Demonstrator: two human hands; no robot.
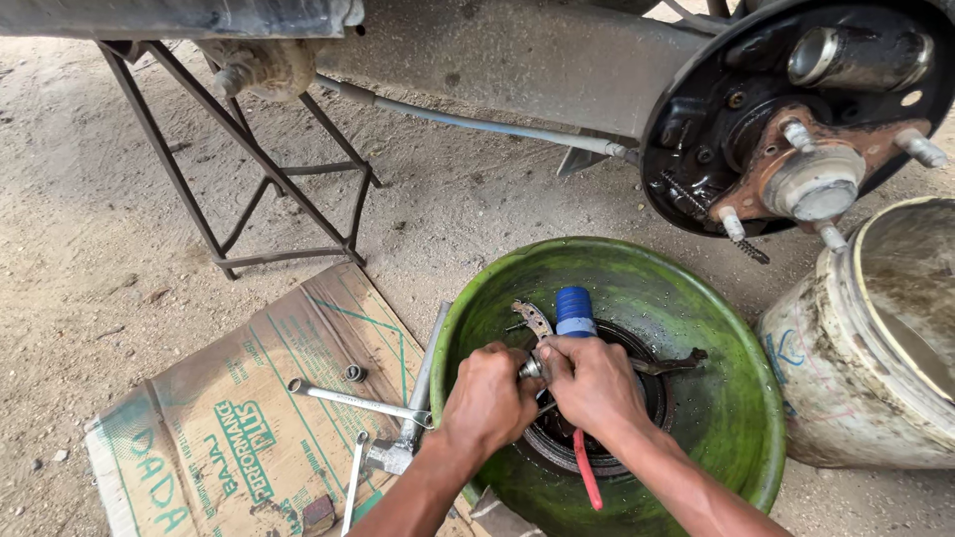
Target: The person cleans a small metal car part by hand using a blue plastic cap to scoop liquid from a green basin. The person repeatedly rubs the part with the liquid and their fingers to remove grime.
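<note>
Small metal part [531, 368]: sat pinched between both hands over the middle of the green basin [736, 418], held low there so that dirt or drips would fall inside, as I judge it.
Left hand [487, 400]: closed round the part from the near-left side of the basin, steadying it.
Right hand [594, 383]: fingers curled tight on the same part from the right; what it gripped beneath them could not be told.
Brake drum [652, 398]: lay flat in the basin's bottom, under the hands.
Blue-handled tool [574, 310]: stood just beyond the hands, inside the basin.
Red-handled tool [587, 477]: rested against the basin's near wall.
Spanners [358, 400]: lay on cardboard [199, 438] left of the basin, within reach.
Wheel hub [816, 184]: hung bare above the basin's far right rim.
White bucket [875, 338]: stood right of the basin.
Metal stand [249, 169]: stood on the dirt floor, far left of the basin.
</note>
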